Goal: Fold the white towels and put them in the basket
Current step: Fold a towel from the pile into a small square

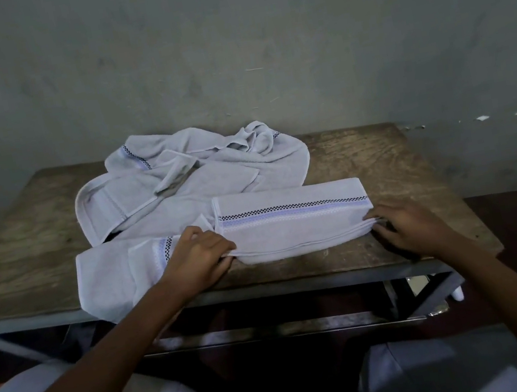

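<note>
White folded towel (293, 224), both hands pinching its near corners

A worn wooden table (364, 156) stands against a grey wall (224, 46).

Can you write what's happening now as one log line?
left hand: pinching folded towel | right hand: pinching other end | loose towels: unfolded on table | basket: unseen

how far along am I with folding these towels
Early on. In hand: the striped towel, already folded into a long strip, pinched at its near corners by your left hand and right hand. Left: the crumpled pile behind it. No basket is in view.
</note>
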